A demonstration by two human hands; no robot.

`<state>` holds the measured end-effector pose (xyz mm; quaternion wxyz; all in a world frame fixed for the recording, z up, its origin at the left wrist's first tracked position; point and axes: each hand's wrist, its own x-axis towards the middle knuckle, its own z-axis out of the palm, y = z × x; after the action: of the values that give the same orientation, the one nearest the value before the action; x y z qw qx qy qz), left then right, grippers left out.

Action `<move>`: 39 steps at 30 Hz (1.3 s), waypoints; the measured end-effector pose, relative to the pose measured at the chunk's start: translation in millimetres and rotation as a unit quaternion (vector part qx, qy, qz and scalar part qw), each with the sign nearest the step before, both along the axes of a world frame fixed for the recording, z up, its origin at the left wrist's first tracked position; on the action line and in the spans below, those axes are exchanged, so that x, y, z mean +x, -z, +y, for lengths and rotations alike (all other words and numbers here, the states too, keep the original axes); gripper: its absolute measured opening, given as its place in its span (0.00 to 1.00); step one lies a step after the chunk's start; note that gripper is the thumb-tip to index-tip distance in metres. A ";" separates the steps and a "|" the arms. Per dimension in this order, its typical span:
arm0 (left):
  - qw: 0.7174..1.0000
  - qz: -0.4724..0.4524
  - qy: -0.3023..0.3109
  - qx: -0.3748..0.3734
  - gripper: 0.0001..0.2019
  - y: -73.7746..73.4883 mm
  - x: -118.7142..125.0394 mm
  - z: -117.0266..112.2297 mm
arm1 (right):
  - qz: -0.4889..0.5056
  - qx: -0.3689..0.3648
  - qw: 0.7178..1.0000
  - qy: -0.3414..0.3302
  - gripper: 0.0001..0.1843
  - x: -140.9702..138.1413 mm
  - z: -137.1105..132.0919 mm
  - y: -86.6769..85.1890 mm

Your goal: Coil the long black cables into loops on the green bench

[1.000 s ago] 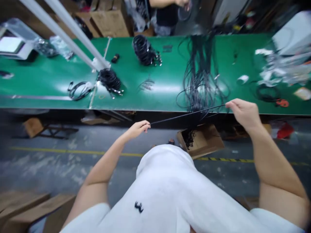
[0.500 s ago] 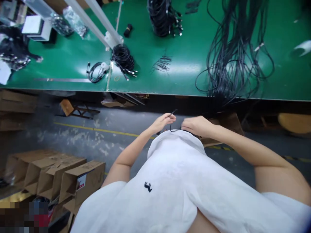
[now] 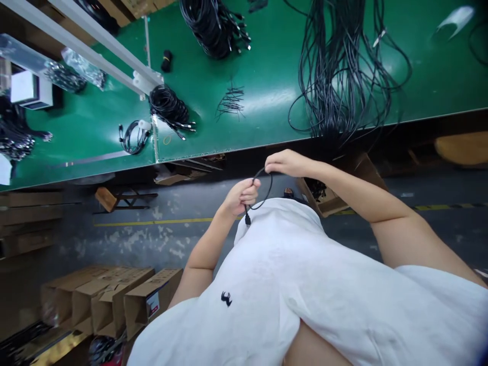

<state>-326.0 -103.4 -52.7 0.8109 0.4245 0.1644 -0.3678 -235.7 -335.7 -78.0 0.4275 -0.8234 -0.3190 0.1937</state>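
Seemingly to spread its loop, my left hand [image 3: 241, 197] clasps the black cable [image 3: 271, 186] — from two o'clock, my right hand [image 3: 288, 163] pinches.

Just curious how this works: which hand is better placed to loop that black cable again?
Probably the right hand: it pinches the black cable at the loop's top, while the left hand grips it near the plug.

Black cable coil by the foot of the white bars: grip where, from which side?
I'd take the cable coil by its wound middle, from above and right, since the white bars crowd its left end. Loose connector ends splay at near right, likely a poor hold.
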 end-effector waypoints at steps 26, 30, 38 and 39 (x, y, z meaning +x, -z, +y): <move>0.999 -0.024 -0.026 -0.017 0.14 -16.5 -8.9 14.5 | -0.086 -0.094 0.991 0.042 0.19 10.8 -80.2 39.4; 0.976 -0.062 -0.210 0.015 0.16 -31.8 -2.8 33.4 | -0.118 -0.186 0.971 0.091 0.21 6.4 -127.3 97.9; 0.921 -0.172 -0.345 0.055 0.13 -61.5 -7.1 72.5 | -0.162 -0.296 0.941 0.015 0.20 -27.0 -124.3 90.9; 0.930 -0.159 -0.326 0.066 0.12 -57.9 -4.9 72.8 | -0.172 -0.281 0.943 -0.037 0.19 -35.2 -108.7 71.3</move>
<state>-330.9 -30.6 5.2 0.8720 0.4527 0.1862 0.0007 -271.0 -444.4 -149.3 0.1100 -0.9183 -0.3510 0.1464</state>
